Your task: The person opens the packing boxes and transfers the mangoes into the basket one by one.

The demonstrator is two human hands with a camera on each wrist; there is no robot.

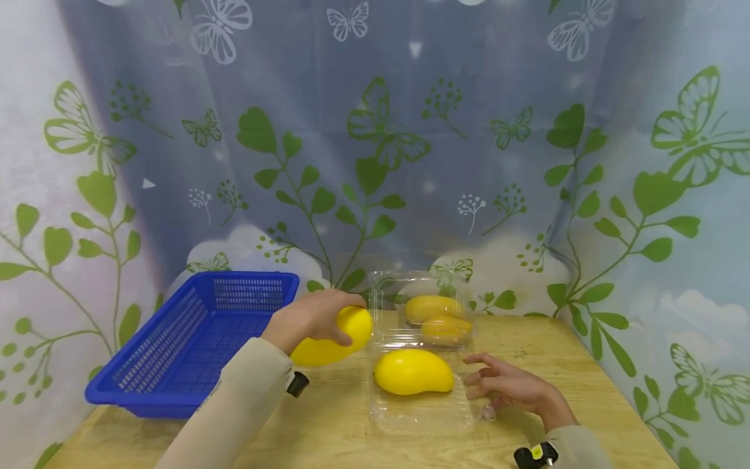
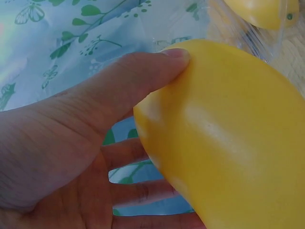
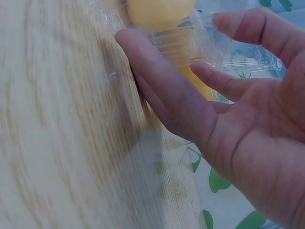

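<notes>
My left hand (image 1: pixel 307 319) grips a yellow mango (image 1: pixel 336 339) above the wooden table, between the blue basket (image 1: pixel 193 339) and the clear plastic clamshell box (image 1: pixel 422 417). In the left wrist view the thumb (image 2: pixel 143 71) lies across this mango (image 2: pixel 228 138). A second mango (image 1: pixel 413 371) lies in the box's near half, and two more mangoes (image 1: pixel 436 316) show through the raised lid. My right hand (image 1: pixel 504 384) rests open against the box's right edge, its fingers (image 3: pixel 162 81) touching the plastic (image 3: pixel 190 38).
The blue perforated basket stands tilted at the table's back left, with nothing visible in it. A butterfly-and-leaf printed curtain (image 1: pixel 375 143) closes off the back and both sides. Bare wooden tabletop (image 1: pixel 328 430) lies in front of the box.
</notes>
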